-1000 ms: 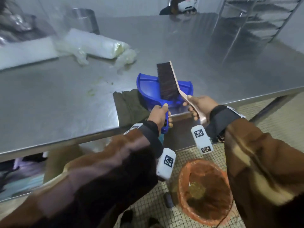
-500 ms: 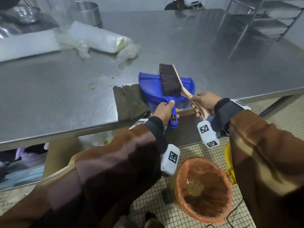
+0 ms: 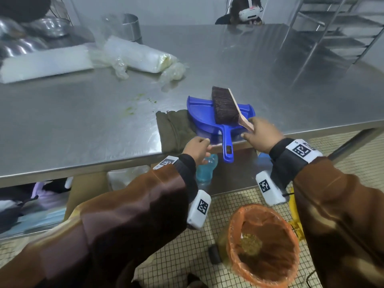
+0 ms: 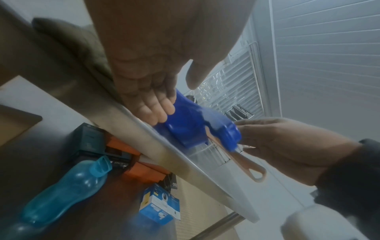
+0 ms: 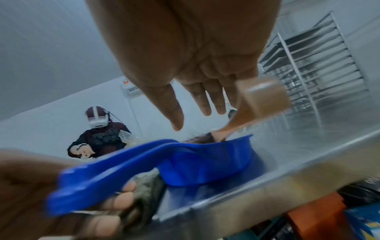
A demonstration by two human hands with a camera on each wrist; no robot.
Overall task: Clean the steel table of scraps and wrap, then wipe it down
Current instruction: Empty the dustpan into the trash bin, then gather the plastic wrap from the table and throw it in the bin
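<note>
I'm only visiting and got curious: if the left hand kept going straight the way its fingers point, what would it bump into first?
Most likely the olive cloth lying at the steel table edge: the left hand points that way, open, just beside the blue dustpan handle. Depth is unclear, so it could brush the handle instead.

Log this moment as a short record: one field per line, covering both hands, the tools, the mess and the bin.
left hand: open, at the table edge beside the dustpan handle, holding nothing
right hand: open, fingers straight, beside the brush handle
blue plastic dustpan: on the steel table, handle overhanging the edge
dark-bristled brush with pale handle: lying in the dustpan
olive green cloth: folded, left of the dustpan
green scraps: smeared on the steel
crumpled clear plastic wrap: far left
orange-lined bin: on the floor below
</note>
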